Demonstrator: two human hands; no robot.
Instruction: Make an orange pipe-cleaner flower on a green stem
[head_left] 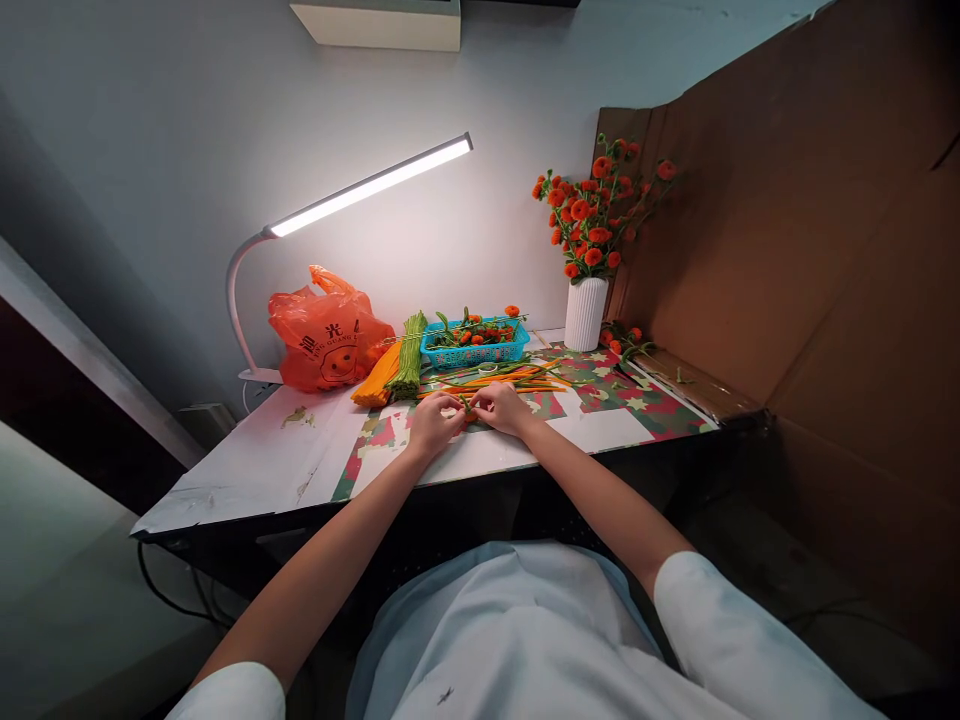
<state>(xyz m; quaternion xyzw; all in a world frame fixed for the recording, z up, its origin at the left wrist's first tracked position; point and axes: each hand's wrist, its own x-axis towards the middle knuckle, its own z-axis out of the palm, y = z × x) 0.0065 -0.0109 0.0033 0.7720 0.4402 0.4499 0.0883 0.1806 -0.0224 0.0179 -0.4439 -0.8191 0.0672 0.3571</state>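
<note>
Near the front of the table, my left hand (435,424) and my right hand (502,408) are close together, thumbs and fingertips pinched. Between them is a small orange flower (471,414) with green at its top; both hands grip it at the green part, and fingers cover much of it. Just behind my hands lie loose orange and green pipe cleaners (536,380). To the left of these rest a thick orange bundle of pipe cleaners (376,380) and a green bundle (410,358).
A blue basket (474,358) holds orange flowers and green stems. Behind, a white ribbed vase (586,315) carries a tall orange bouquet (589,215). An orange plastic bag (326,335) and lit desk lamp (367,187) stand left. A cardboard wall (795,220) borders the right side.
</note>
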